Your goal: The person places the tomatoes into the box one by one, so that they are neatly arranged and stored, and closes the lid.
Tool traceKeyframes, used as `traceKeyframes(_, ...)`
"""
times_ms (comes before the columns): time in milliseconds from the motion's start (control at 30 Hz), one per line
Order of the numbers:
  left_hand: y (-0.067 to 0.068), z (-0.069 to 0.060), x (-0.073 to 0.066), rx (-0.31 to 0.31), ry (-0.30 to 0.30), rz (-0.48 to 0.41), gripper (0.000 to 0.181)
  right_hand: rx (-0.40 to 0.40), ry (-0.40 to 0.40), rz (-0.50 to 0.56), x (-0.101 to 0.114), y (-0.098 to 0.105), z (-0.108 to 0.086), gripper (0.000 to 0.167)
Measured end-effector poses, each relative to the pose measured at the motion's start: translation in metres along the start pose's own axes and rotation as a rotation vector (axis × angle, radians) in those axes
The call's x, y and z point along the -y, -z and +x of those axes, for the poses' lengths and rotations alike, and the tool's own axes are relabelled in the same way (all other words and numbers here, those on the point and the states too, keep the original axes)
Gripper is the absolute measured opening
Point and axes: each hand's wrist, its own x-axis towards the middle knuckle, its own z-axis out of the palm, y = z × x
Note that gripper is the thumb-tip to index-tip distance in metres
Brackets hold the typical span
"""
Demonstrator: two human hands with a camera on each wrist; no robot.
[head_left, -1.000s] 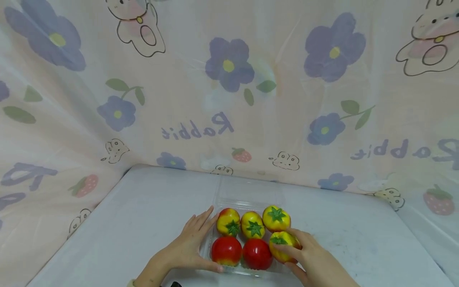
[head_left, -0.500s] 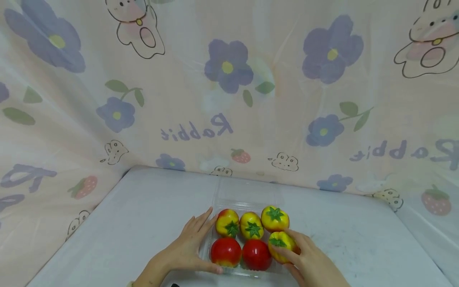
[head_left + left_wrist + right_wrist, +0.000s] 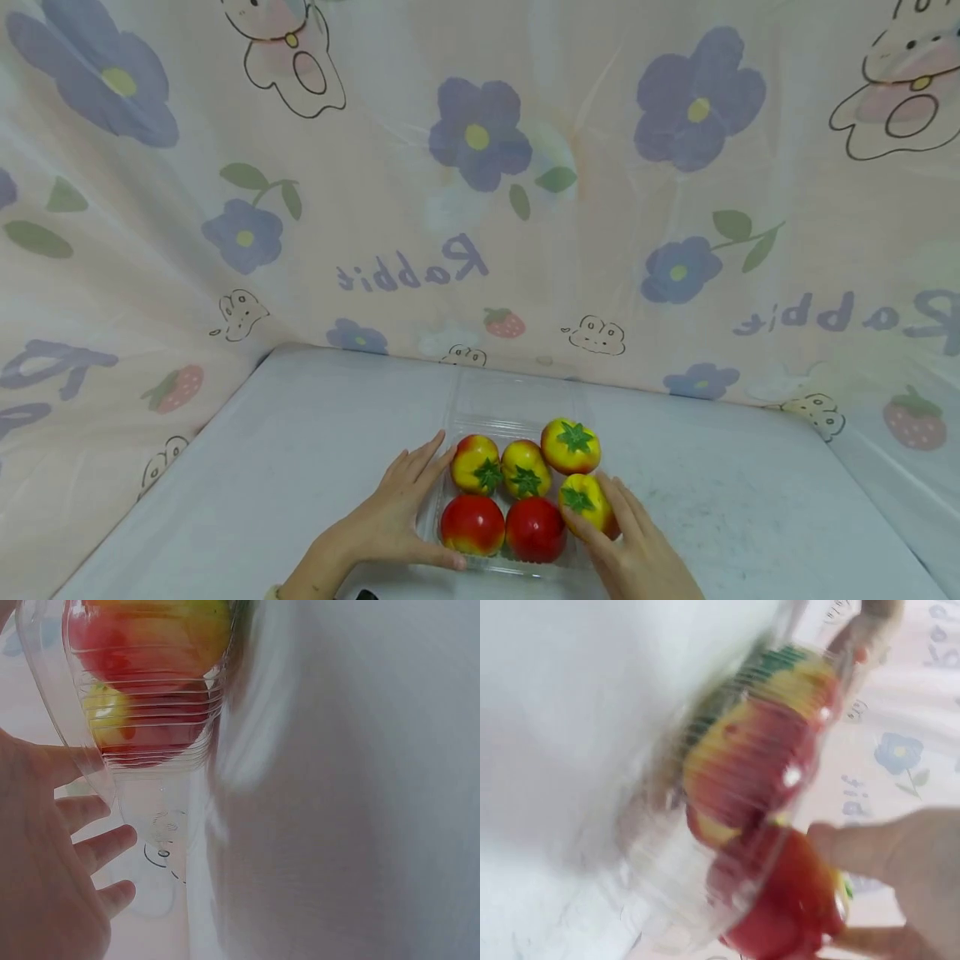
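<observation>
A clear plastic clamshell box point(image 3: 517, 571) holds several toy fruits that resemble persimmons. Two lie red side up in front, the left one point(image 3: 472, 525) and the middle one point(image 3: 536, 529). Three with green star-shaped leaves sit behind, including the back-right fruit point(image 3: 570, 446). My right hand point(image 3: 637, 542) grips another yellow-and-red persimmon point(image 3: 583, 502) at the box's front right, thumb and fingers on its sides. In the right wrist view this persimmon point(image 3: 772, 915) is blurred and partly at the rim. My left hand point(image 3: 397, 517) rests against the box's left side, fingers extended.
The box's lid point(image 3: 521, 400) lies opened back toward the rear of the white table point(image 3: 315, 433). A patterned curtain point(image 3: 555, 250) hangs behind the table and along its sides. A small black object point(image 3: 367, 595) shows at the bottom edge.
My right hand has shifted slightly, with the gripped persimmon moving a little farther back. The back-right fruit has also moved back and slightly left. My left hand stays in place.
</observation>
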Motion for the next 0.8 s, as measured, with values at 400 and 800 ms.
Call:
traceKeyframes(400,0.001,0.0,0.002,0.011,-0.004,0.014,0.117,-0.083,0.012,0.45,-0.032,0.033,0.01,0.03)
traceKeyframes(800,0.0,-0.001,0.001,0.011,0.001,0.005,0.116,-0.243,0.008,0.623,-0.056,0.018,0.035,0.035)
